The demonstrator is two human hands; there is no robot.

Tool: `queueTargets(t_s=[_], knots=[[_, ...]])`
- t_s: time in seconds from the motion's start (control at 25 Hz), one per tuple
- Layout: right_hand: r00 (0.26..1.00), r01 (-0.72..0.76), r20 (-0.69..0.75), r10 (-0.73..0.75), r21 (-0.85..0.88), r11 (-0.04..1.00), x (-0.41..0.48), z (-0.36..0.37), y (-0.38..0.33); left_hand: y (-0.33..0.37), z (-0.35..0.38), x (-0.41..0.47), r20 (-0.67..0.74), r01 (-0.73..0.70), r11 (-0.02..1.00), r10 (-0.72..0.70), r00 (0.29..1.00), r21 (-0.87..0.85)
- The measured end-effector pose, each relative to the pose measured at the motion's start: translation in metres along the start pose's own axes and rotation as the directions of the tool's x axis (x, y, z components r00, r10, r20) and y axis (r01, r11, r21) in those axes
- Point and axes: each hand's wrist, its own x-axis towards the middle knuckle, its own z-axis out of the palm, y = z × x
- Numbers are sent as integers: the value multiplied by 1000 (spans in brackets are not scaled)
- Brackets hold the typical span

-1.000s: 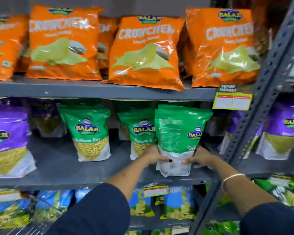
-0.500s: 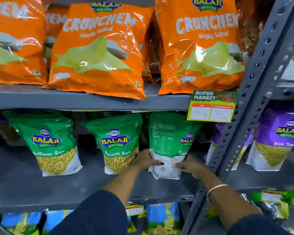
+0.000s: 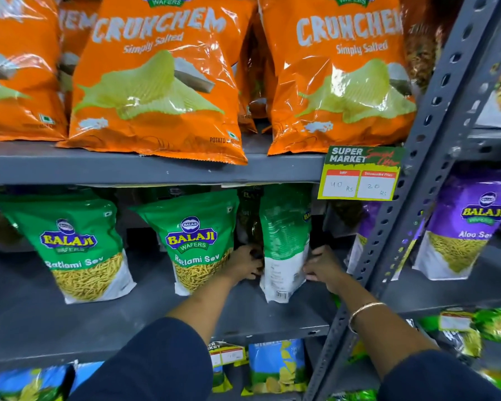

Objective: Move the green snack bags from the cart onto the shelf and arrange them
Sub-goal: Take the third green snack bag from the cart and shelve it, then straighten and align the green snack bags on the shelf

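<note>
Both hands are working the middle shelf, head camera only. Left hand (image 3: 245, 263) is pressing against the left edge of a glossy green-and-white plastic snack pouch (image 3: 284, 241), fingers curled at its lower side; right hand (image 3: 321, 267) is bracing the opposite edge, a thin metal bangle (image 3: 365, 309) showing on that wrist. Between them the hands are clamping the pouch, one palm to each side, probably to keep the soft, bottom-heavy bag from slumping while it is being seated.

Pouch is standing upright on the grey metal shelf board (image 3: 128, 319), its base touching the board near the front edge, turned so the printed back panel and barcode are facing out. That looks like a bag being set in place and not yet faced forward; the brand side will likely need turning outward.

Just beside it to the left, a second green pouch labelled Ratlami Sev (image 3: 191, 241) is standing face-out, and a third one (image 3: 73, 247) is sitting well apart further left. A darker bag behind the held pouch is too shadowed to identify.

Overhead, orange crisp bags (image 3: 156, 82) are filling the upper shelf. A yellow price tag (image 3: 359, 175) is hanging from that shelf's lip. The perforated grey upright post (image 3: 434, 140) is bounding the bay on the right, so the held pouch is filling the last slot in the green row. Cart is not in view.
</note>
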Motion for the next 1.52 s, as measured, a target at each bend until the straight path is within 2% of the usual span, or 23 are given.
queueTargets(t_s=[0.08, 0.16, 0.28, 0.36, 0.44, 0.56, 0.68, 0.84, 1.0, 1.16, 1.24, 1.32, 1.4, 1.48, 1.52], knots=[[995, 49, 84, -44, -66, 997, -4, 0, 0, -3, 6, 1, -9, -62, 997, 63, 998, 35], [974, 104, 216, -72, -141, 985, -16, 2, -2, -4, 12, 8, -82, -95, 995, 98, 992, 30], [949, 162, 288, -126, -104, 981, -19, 4, 7, 3, 19, 10, -104, -54, 997, 47, 993, -61], [974, 194, 142, -177, -122, 973, -15, 10, 16, 7, 17, 9, -80, -49, 988, 37, 996, -146], [984, 180, 13, -180, -135, 974, -12, 9, 17, 6, 12, 13, -68, -63, 992, 56, 996, -108], [990, 143, 32, -141, -91, 985, -10, 3, 12, -1, 7, 22, -156, -107, 993, 97, 983, -53], [980, 175, -64, -187, -164, 971, 0, -1, 14, 0, 14, 24, -161, -80, 990, 61, 985, -115], [983, 178, -37, -179, -16, 984, -2, -2, 10, 10, 21, 20, -108, -129, 988, 119, 987, -85], [978, 209, -28, -208, 34, 977, 6, 1, 16, 12, 24, 23, -141, -94, 984, 73, 987, -149], [974, 225, -10, -225, 125, 966, 10, 1, 20, 4, 33, 29, -254, -115, 981, 74, 965, -153], [974, 225, -9, -225, 99, 969, 14, 1, 22, 5, 36, 29, -253, -121, 978, 75, 965, -170], [981, 193, -26, -192, 39, 980, 21, 3, 29, 5, 39, 28, -220, -107, 976, 64, 973, -192], [995, 94, 36, -93, -23, 995, 18, 6, 30, 1, 40, 29, -215, -84, 986, 52, 975, -142], [976, -77, 184, 117, -213, 974, 9, 12, 23, -7, 37, 25, -213, -2, 1000, 1, 977, -3], [928, -152, 267, 260, -366, 918, 2, 17, 19, -9, 33, 16, -223, 48, 995, -28, 974, 84]])
